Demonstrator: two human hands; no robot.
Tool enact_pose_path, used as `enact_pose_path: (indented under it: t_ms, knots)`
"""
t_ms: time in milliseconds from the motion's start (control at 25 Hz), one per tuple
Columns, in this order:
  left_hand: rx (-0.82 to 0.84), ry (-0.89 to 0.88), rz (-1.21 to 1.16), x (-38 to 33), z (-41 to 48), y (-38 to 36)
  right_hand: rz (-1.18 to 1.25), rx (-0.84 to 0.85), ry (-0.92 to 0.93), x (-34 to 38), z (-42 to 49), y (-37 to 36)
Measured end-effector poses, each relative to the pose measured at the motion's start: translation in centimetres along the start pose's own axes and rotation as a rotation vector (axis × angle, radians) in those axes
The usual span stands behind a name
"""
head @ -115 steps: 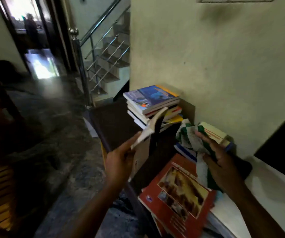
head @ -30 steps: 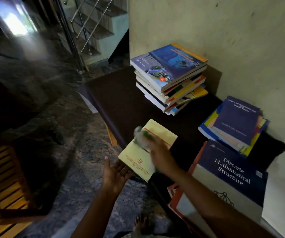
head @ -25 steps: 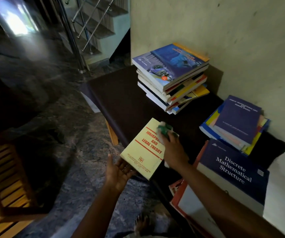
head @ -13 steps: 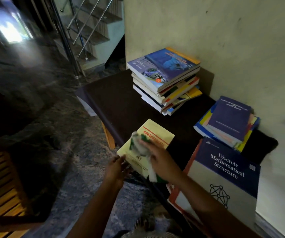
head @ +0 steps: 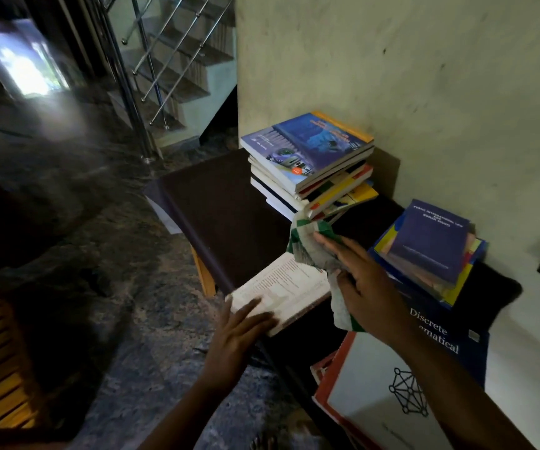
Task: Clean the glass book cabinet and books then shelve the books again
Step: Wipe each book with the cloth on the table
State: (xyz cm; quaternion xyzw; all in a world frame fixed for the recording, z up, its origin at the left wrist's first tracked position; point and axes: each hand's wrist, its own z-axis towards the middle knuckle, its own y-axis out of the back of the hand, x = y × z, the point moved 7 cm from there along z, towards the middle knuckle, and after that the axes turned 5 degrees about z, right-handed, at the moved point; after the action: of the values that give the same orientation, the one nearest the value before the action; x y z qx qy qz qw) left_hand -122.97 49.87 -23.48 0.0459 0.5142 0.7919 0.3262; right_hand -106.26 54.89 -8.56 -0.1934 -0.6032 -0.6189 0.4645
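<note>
- While my right hand point(head: 362, 287) bunches the green-and-white cloth point(head: 310, 248), my left hand point(head: 242, 329) lies flat-fingered on the pale book point(head: 281, 287).
- That book overhangs the tabletop point(head: 223, 206) edge; one hard wipe could tip it floorward.
- Loose cloth might snag the leaning book stack point(head: 307, 157).

left hand point(head: 242, 332) palm down, fingers point(head: 255, 315) flat, right hand point(head: 364, 287) forward, fingers seemingly pinched closed, both forearms outstretched
</note>
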Motion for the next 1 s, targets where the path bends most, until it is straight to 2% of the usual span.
enact_pose_path:
  t_ms: [80,160,200,280,360,400,480,560,600,680,880,920,1000]
  knots:
    - [0.080,0.069,0.078,0.4,-2.6,-2.4,-0.005,0.025,-0.022,-1.2,-0.3,-1.0]
    - [0.049,0.210,-0.019,1.0,-3.4,-2.2,-0.008,0.042,-0.057,-2.3,0.2,-1.9]
    - [-0.018,0.373,-0.192,1.7,-3.2,-1.2,-0.002,0.046,-0.080,-3.0,0.7,-2.2]
    - [-0.146,0.866,-0.673,4.3,-2.8,-0.2,0.016,0.019,-0.106,-4.3,2.4,-2.5]
    - [-0.105,1.280,-1.178,5.3,-2.7,-1.9,-0.003,-0.019,-0.168,-6.7,4.6,-2.7]
    - [-0.051,1.388,-1.272,5.6,-2.6,-2.7,-0.022,-0.021,-0.230,-8.3,5.5,-3.1]
    - [-0.036,1.472,-1.281,6.3,-2.3,-3.1,-0.100,0.029,-0.389,-11.8,6.7,-4.7]
    - [-0.080,1.511,-1.270,6.8,-2.5,-3.2,-0.396,0.165,-0.468,-14.1,6.3,-7.2]
    - [-0.093,1.519,-1.280,7.0,-2.7,-3.5,-0.555,0.208,-0.440,-14.2,5.9,-8.3]
    - [-0.108,1.533,-1.293,7.1,-2.8,-3.5,-0.686,0.234,-0.319,-13.0,4.9,-10.3]
    - [-0.128,1.515,-1.345,7.3,-2.9,-3.6,-0.584,0.330,0.056,-6.8,0.2,-17.3]
    - [-0.129,1.508,-1.391,7.4,-3.0,-3.7,-0.538,0.391,0.086,-6.4,-0.7,-18.4]
    - [-0.113,1.507,-1.449,7.6,-3.2,-3.8,-0.306,0.414,-0.045,-7.1,0.0,-17.4]
